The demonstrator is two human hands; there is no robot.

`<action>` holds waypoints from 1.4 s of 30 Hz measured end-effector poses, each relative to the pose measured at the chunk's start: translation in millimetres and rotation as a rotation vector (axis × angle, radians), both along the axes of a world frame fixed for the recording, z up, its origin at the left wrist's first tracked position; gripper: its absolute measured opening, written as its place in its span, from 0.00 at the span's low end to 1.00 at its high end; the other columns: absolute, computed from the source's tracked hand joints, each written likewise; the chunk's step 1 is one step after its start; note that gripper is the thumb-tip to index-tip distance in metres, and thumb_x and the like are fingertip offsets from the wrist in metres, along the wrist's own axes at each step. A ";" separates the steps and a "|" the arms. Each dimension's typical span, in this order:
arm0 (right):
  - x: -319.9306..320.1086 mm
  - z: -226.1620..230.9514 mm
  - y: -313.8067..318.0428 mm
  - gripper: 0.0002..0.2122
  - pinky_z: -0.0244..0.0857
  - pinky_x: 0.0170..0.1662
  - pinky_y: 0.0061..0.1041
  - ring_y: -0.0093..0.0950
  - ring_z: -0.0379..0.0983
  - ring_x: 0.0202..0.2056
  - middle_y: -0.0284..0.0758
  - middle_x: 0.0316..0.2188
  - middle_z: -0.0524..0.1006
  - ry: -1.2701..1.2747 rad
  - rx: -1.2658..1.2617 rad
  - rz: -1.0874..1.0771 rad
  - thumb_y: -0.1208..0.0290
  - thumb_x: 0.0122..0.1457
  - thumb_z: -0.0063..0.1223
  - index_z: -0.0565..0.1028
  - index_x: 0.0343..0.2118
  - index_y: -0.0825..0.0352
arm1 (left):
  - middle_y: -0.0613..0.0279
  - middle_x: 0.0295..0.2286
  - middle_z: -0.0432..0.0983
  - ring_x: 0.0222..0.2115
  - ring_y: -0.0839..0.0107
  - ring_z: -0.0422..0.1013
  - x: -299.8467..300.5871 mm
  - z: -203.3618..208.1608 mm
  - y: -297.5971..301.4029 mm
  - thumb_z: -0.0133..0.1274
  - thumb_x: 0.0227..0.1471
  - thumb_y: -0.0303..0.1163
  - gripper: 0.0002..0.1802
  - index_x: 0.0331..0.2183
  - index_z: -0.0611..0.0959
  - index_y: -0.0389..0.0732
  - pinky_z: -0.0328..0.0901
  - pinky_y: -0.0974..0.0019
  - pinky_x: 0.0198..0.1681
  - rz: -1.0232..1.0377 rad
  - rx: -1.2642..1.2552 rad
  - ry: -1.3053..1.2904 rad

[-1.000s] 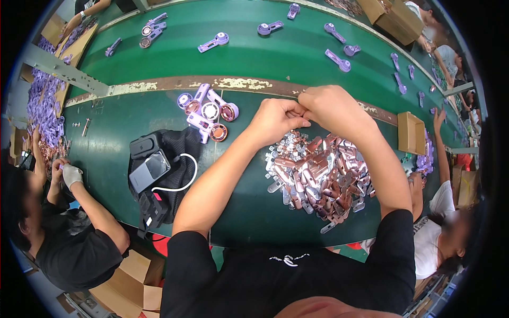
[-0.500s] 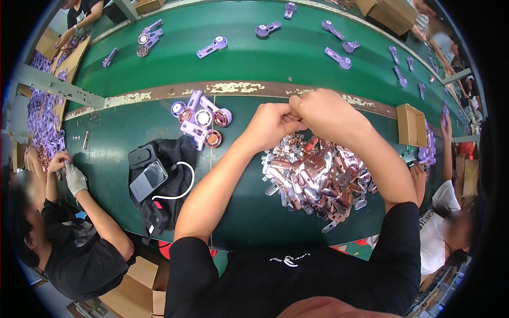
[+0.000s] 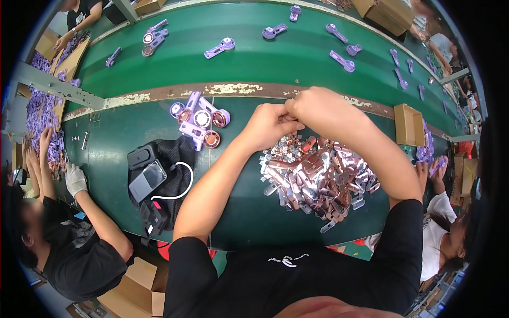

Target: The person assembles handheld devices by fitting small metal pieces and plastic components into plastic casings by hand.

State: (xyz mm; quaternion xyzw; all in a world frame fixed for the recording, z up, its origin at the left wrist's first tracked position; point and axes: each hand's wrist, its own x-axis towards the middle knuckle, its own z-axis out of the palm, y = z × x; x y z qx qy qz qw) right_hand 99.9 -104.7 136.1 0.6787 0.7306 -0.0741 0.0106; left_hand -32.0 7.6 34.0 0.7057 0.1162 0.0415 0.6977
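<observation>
Both my hands meet over the far part of the green table [image 3: 233, 206], close to its worn brown edge. My left hand [image 3: 269, 125] is closed, thumb and fingers pinched together. Against its fingertips presses my right hand [image 3: 314, 112], curled and seen from the back. Whatever they grip between them is hidden by the fingers. Just below the hands lies a heap of shiny copper and silver metal plates [image 3: 323, 180], with small metal pieces [image 3: 289, 148] at its far left. To the left of my hands rests a cluster of purple plastic parts with round copper ends [image 3: 201, 119].
Beyond the edge runs a green conveyor belt [image 3: 175, 66] carrying several purple parts [image 3: 220, 47]. A black bag [image 3: 172, 183] with a grey device [image 3: 148, 181] and white cable lies left. An open cardboard box [image 3: 408, 124] stands right. Co-workers sit on both sides.
The purple parts on the belt have shifted slightly right. My hands stay together in nearly the same place. The right co-worker's raised hand has come down with a purple part.
</observation>
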 end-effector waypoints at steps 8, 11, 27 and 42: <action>32.1 22.9 5.3 0.06 0.74 0.35 0.36 0.38 0.81 0.28 0.45 0.28 0.82 0.481 -0.235 -0.328 0.77 0.55 0.57 0.81 0.35 0.69 | 0.61 0.32 0.84 0.31 0.79 0.79 1.8 -16.3 3.7 0.62 0.57 0.22 0.05 0.37 0.85 0.32 0.74 0.73 0.37 0.009 0.020 -0.004; 131.3 -4.4 1.4 0.14 0.71 0.52 0.39 0.48 0.77 0.48 0.46 0.46 0.81 0.142 0.295 -0.342 0.80 0.57 0.53 0.78 0.46 0.68 | 0.54 0.38 0.84 0.35 0.73 0.80 4.6 -15.0 2.1 0.55 0.61 0.19 0.05 0.40 0.77 0.34 0.75 0.70 0.36 0.063 -0.193 -0.093; 354.1 -116.9 64.1 0.43 0.54 0.64 0.62 0.49 0.59 0.67 0.42 0.68 0.64 -0.096 0.111 -1.034 0.25 0.56 0.46 0.54 0.72 0.37 | 0.55 0.38 0.83 0.36 0.73 0.80 8.2 -14.1 -5.1 0.52 0.64 0.22 0.05 0.42 0.75 0.36 0.76 0.69 0.36 0.128 -0.185 -0.078; 151.9 -89.3 44.5 0.20 0.73 0.46 0.47 0.49 0.76 0.46 0.44 0.44 0.78 -0.083 0.246 -0.445 0.66 0.64 0.57 0.66 0.57 0.55 | 0.48 0.39 0.82 0.36 0.65 0.81 11.7 -22.8 6.0 0.49 0.65 0.22 0.06 0.43 0.71 0.35 0.78 0.63 0.37 0.164 -0.398 -0.179</action>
